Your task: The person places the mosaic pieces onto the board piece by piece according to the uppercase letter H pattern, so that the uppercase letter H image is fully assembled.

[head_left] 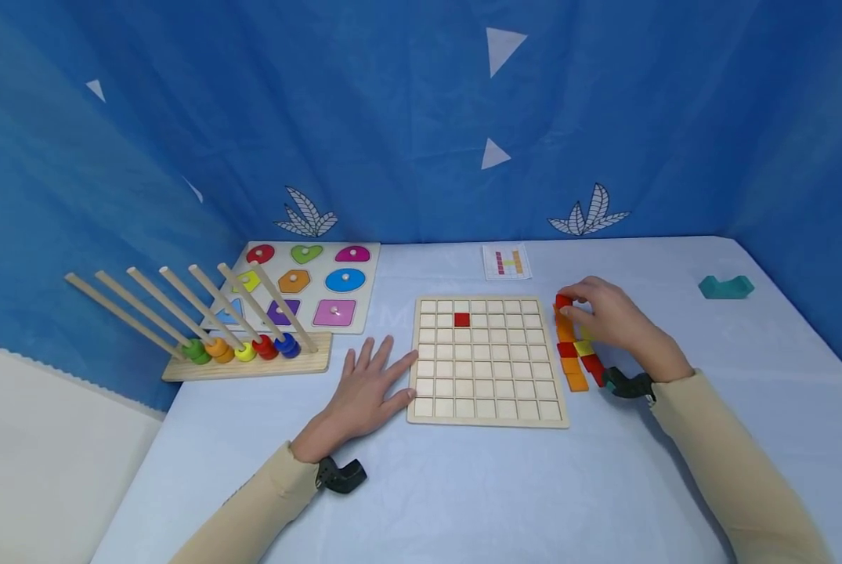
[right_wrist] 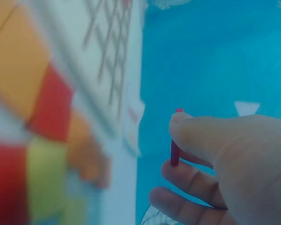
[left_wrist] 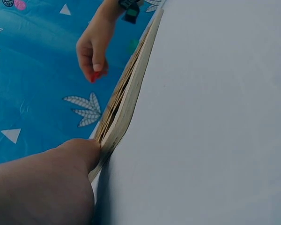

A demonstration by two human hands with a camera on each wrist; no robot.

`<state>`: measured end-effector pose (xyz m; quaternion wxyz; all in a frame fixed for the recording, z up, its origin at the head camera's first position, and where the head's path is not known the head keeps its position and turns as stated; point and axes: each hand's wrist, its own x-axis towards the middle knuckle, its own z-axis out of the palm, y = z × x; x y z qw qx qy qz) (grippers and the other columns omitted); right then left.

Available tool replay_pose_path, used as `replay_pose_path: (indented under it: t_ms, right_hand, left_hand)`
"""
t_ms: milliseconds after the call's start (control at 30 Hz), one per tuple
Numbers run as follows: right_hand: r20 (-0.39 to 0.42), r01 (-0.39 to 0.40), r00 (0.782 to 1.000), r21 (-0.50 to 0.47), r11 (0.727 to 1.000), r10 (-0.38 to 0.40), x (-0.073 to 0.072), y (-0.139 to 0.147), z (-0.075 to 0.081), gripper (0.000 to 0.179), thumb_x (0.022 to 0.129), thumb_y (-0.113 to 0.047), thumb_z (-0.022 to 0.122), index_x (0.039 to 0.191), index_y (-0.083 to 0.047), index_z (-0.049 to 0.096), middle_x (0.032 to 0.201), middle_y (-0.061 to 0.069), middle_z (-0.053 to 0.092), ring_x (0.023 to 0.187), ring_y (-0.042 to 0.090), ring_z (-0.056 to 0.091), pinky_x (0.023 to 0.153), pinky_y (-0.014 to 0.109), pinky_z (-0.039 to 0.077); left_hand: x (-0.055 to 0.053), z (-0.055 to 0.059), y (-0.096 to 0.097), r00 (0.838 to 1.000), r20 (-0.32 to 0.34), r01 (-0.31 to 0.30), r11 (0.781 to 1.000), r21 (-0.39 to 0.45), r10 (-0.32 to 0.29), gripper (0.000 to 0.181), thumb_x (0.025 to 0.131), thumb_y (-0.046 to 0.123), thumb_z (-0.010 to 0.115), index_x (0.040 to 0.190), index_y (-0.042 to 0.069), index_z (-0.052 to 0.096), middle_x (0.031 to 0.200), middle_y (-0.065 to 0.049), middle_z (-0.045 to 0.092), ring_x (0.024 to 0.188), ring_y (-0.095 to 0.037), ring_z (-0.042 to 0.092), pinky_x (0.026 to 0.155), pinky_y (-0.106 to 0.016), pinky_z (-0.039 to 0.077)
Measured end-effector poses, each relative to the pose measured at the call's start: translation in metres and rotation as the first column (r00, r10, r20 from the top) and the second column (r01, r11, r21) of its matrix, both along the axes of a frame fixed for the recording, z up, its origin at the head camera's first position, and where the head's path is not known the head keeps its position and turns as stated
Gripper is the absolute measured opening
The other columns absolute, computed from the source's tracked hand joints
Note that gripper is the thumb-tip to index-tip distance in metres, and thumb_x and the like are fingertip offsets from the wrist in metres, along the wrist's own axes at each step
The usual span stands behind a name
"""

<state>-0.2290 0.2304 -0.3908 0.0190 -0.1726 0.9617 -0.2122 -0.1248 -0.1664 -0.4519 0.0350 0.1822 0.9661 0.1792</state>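
Observation:
My right hand (head_left: 604, 312) pinches a thin red square tile (right_wrist: 175, 153) between thumb and finger, raised above the loose tiles beside the grid board. In the left wrist view the red tile (left_wrist: 94, 76) shows at its fingertips. The wooden grid board (head_left: 491, 421) lies in front of me, with one red tile (head_left: 462, 319) set in a cell near its top. My left hand (head_left: 364, 392) lies with fingers spread at the board's left side, thumb and forefinger against its edge. Loose orange tiles (head_left: 572, 374), red and yellow ones lie along the board's right edge.
A pattern card (head_left: 507, 262) lies behind the board. At the left stand a peg stacker (head_left: 251, 368) with coloured rings and, behind it, a knob shape puzzle (head_left: 371, 270). Far right is a teal curved block (head_left: 726, 288). A blue curtain (head_left: 421, 117) borders the table's back.

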Motion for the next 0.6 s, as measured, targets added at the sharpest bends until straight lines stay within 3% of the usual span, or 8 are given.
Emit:
replay_pose_path:
  t_ms: [367,600]
  right_hand:
    - [-0.073,-0.133,0.989,-0.052,0.99,0.129,-0.008,-0.047,0.02,0.032,0.096,-0.013,0.071,0.125,0.0,0.07,0.115,0.02,0.067,0.106,0.035,0.06,0.093,0.052,0.054]
    - [-0.038,-0.188,0.982,-0.085,0.979,0.185,-0.013,-0.078,0.019,0.033,0.096,-0.015,0.071,0.126,-0.001,0.07,0.117,0.019,0.068,0.108,0.035,0.061,0.093,0.049,0.055]
  left_hand:
    - [-0.002,0.003,-0.001,1.0,0.002,0.016,1.0,0.003,-0.016,0.063,0.1,0.049,0.054,0.157,0.025,0.042,0.168,-0.022,0.023,0.156,-0.053,0.01,0.119,-0.076,0.009]
    - [0.0,0.001,-0.001,1.0,0.006,0.007,1.0,0.01,-0.007,0.062,0.1,0.048,0.055,0.156,0.025,0.043,0.168,-0.022,0.024,0.156,-0.053,0.01,0.12,-0.075,0.009]
